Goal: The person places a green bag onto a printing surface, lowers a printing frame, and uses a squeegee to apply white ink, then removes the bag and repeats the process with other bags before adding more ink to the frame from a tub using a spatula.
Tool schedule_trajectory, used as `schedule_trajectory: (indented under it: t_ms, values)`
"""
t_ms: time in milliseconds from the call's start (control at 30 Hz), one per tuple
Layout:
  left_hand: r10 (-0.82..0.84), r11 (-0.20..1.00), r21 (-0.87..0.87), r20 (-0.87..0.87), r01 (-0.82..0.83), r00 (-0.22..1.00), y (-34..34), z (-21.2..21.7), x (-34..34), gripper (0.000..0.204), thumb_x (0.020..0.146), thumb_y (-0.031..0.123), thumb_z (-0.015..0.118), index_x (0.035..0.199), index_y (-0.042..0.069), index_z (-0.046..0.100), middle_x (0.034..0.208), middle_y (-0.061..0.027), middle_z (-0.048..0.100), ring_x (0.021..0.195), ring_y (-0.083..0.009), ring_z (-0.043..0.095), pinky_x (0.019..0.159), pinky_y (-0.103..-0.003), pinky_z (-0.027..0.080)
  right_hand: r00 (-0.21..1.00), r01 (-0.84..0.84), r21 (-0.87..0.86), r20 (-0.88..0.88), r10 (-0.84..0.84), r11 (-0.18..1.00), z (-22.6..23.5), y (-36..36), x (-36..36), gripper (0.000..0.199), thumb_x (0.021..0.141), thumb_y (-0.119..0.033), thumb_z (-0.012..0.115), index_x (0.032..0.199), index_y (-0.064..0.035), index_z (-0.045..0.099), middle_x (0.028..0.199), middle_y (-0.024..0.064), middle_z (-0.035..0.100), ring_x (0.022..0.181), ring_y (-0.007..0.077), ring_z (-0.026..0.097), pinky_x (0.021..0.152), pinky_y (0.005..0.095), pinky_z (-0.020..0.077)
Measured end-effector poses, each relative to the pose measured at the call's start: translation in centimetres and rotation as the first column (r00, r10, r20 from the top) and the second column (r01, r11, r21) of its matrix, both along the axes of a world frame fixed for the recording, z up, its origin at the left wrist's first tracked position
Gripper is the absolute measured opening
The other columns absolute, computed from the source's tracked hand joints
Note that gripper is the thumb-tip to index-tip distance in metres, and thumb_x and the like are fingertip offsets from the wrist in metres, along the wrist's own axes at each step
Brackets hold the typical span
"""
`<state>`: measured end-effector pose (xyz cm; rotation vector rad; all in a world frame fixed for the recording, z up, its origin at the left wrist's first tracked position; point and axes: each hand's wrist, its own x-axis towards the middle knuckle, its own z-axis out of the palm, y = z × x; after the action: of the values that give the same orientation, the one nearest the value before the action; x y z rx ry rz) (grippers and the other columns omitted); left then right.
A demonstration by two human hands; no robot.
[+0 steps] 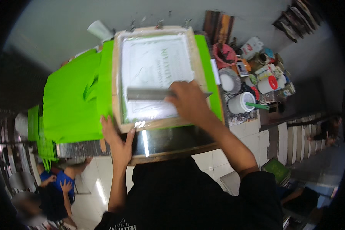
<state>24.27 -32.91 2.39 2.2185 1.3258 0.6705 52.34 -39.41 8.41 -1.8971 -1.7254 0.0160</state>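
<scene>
My right hand (188, 100) is closed around a long grey squeegee (147, 94), which lies crosswise over a screen-printing frame (117, 76). The frame has wooden sides and a pale mesh with greenish lettering and white ink smears. My left hand (120, 143) is at the frame's near left corner, its fingers spread apart, the thumb against the near edge and the fingertips by the left side. Bright green fabric (71, 99) lies under the frame and spreads out to its left. What the fingers of my right hand do behind the squeegee is partly hidden.
To the right stand several tubs and bottles, among them a white tub (241, 103) with a green-handled tool (257, 105) and a pink bucket (225, 55). Dark glossy tabletop (168, 141) shows before the frame. A seated person in blue shorts (67, 182) is at lower left.
</scene>
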Motion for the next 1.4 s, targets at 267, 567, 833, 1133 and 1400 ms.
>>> schedule_trajectory:
  t_ms: [267, 567, 833, 1133, 1400]
  values:
    - [0.040, 0.996, -0.085, 0.029, -0.038, 0.999, 0.1, -1.2, 0.1, 0.102, 0.090, 0.040, 0.075, 0.159, -0.004, 0.014, 0.167, -0.0286, 0.005, 0.156, -0.0426, 0.000, 0.123, -0.058, -0.001, 0.991, -0.117, -0.168, -0.082, 0.105, 0.979, 0.7, 0.6, 0.3, 0.030, 0.085, -0.024, 0.077, 0.093, -0.0020, 0.058, 0.083, 0.0168, 0.062, 0.082, 0.0378, 0.058, 0.078, 0.0442, 0.0385]
    - [0.021, 0.995, -0.101, 0.032, -0.018, 0.999, 0.5, -0.9, 0.2, 0.102, 0.089, 0.040, 0.075, 0.158, -0.005, 0.016, 0.167, -0.0295, 0.007, 0.156, -0.0431, 0.001, 0.123, -0.058, -0.002, 0.980, -0.157, -0.122, 0.100, 0.170, 0.980, -3.1, -0.3, -2.2, 0.025, 0.085, -0.017, 0.075, 0.093, -0.0031, 0.056, 0.085, 0.0134, 0.060, 0.083, 0.0319, 0.058, 0.078, 0.0430, 0.0394]
    - [0.001, 0.995, -0.104, 0.076, 0.007, 0.997, 2.1, 0.0, 0.6, 0.098, 0.089, 0.033, 0.076, 0.159, -0.003, 0.017, 0.168, -0.0264, 0.010, 0.157, -0.0403, 0.003, 0.124, -0.056, 0.000, 0.969, -0.123, -0.049, 0.209, 0.130, 0.991, -4.1, 3.4, -0.1, 0.018, 0.085, -0.014, 0.070, 0.094, -0.0040, 0.057, 0.089, 0.0118, 0.060, 0.086, 0.0289, 0.057, 0.080, 0.0410, 0.0390]
    - [0.024, 0.995, -0.097, 0.146, -0.009, 0.989, 4.4, 2.3, 1.9, 0.091, 0.093, 0.031, 0.071, 0.159, -0.002, 0.018, 0.168, -0.0255, 0.011, 0.157, -0.0394, 0.005, 0.124, -0.056, 0.001, 0.951, -0.062, 0.012, 0.304, 0.055, 0.998, -4.5, 16.7, 9.9, 0.022, 0.087, -0.017, 0.072, 0.099, -0.0028, 0.061, 0.093, 0.0150, 0.068, 0.095, 0.0306, 0.063, 0.086, 0.0428, 0.0402]
    - [-0.073, 0.997, -0.019, 0.151, 0.076, 0.986, 9.0, 3.9, 4.8, 0.085, 0.094, 0.033, 0.069, 0.157, -0.002, 0.024, 0.165, -0.0266, 0.022, 0.155, -0.0406, 0.015, 0.124, -0.057, 0.007, 0.991, -0.043, -0.187, 0.120, 0.066, 0.981, -0.6, 25.6, 15.6, 0.039, 0.089, -0.028, 0.074, 0.114, 0.0007, 0.063, 0.104, 0.0226, 0.070, 0.105, 0.0381, 0.062, 0.100, 0.0438, 0.0393]
